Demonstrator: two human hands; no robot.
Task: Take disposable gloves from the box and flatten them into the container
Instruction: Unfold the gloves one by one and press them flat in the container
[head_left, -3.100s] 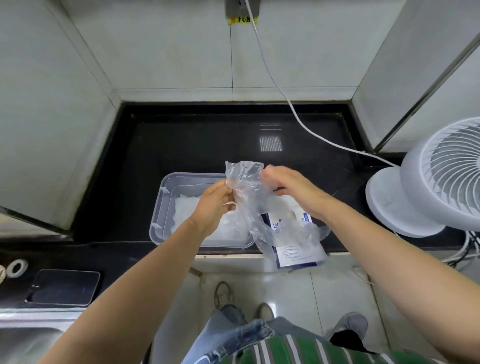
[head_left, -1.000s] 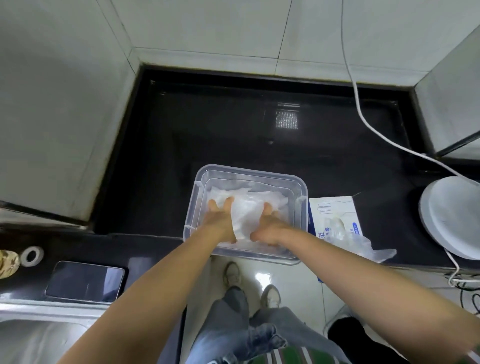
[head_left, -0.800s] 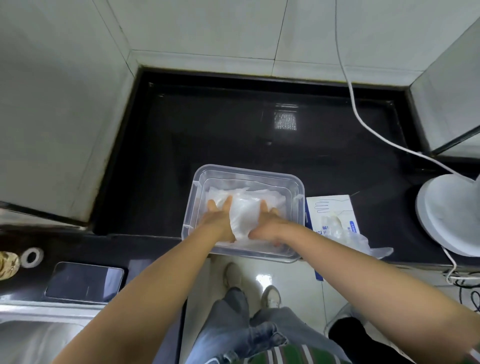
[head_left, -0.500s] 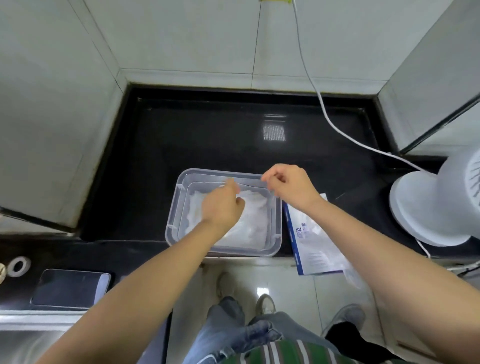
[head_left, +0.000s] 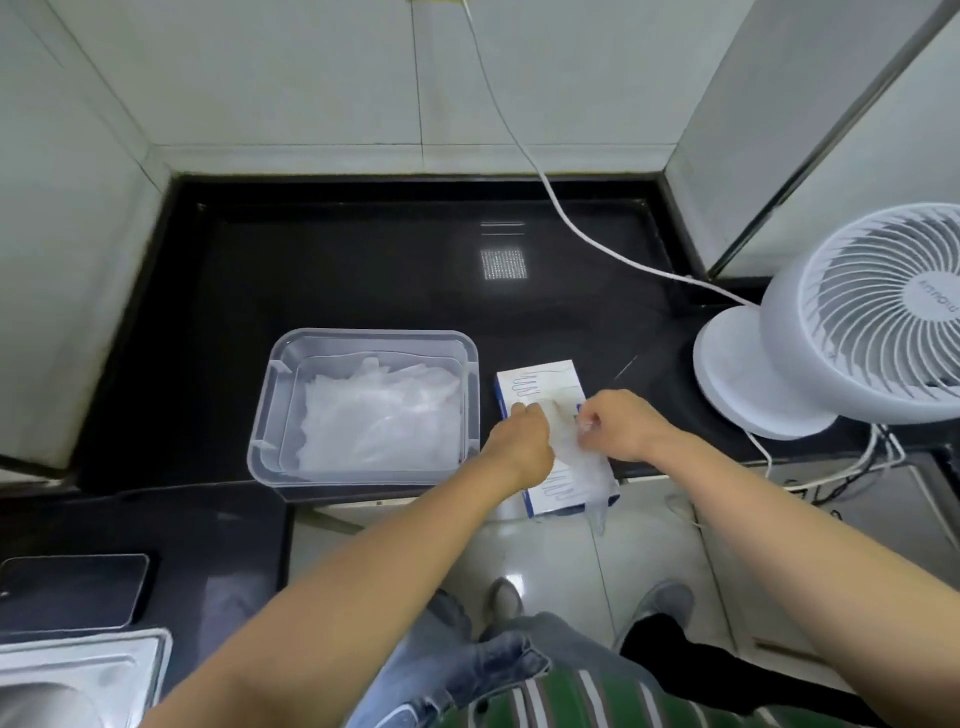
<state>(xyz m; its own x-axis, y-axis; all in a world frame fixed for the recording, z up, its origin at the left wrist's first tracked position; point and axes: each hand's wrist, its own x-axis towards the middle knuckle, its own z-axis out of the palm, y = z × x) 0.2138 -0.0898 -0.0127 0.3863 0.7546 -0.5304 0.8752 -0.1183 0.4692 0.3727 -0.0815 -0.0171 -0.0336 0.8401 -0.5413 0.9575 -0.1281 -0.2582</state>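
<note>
Translucent plastic gloves (head_left: 379, 421) lie flattened in the clear plastic container (head_left: 374, 335). At its three o'clock, over the white-and-blue cardboard box (head_left: 545, 382), the right hand (head_left: 621, 423) pinches another glove (head_left: 576, 454); the left hand (head_left: 522, 436) is curled, its hold unclear.

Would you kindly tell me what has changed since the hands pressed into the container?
The left hand and right hand lifted from the container and moved right to the glove box, where the right pinches a fresh glove. Container, stacked gloves and box stayed put.

The black counter (head_left: 363, 270) holds a container (head_left: 374, 333), glove box (head_left: 543, 378), fan (head_left: 841, 338), phone (head_left: 72, 590).
</note>
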